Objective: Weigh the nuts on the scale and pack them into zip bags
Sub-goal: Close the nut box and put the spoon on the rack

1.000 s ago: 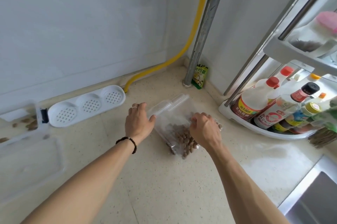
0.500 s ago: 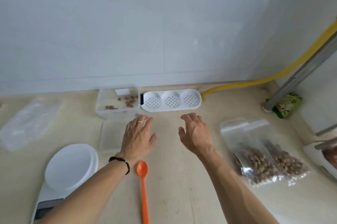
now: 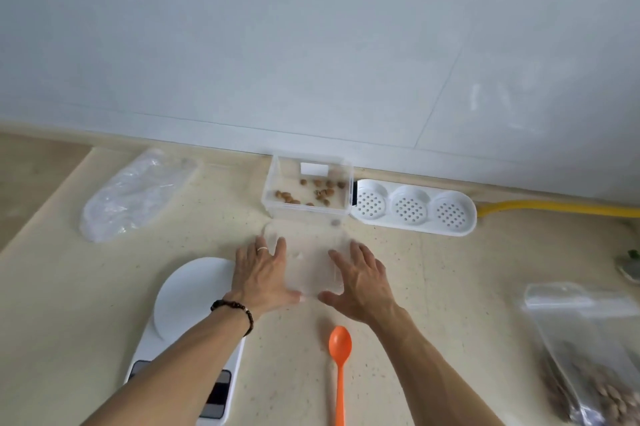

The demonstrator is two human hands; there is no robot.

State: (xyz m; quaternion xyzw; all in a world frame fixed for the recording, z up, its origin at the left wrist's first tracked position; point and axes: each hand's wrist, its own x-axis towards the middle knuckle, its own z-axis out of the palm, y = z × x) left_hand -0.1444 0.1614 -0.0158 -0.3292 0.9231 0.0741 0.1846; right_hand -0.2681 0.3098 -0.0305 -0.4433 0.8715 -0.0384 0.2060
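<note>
moved: both hands forward since 0.5 s ago, now flanking clear lid [image 3: 306, 261]
left hand [image 3: 261, 275]: fingers straight, touching lid's left edge
right hand [image 3: 360, 282]: same, right edge
nuts [image 3: 311, 193]: few left in clear box [image 3: 308, 212] behind lid
tip: probably lift lid level, seat squarely on box

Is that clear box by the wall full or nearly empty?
Nearly empty: the clear box holds only scattered nuts on its bottom.

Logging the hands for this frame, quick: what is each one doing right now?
Left hand: open, fingers straight against the clear lid.
Right hand: open, likewise on the lid's other side.
</note>
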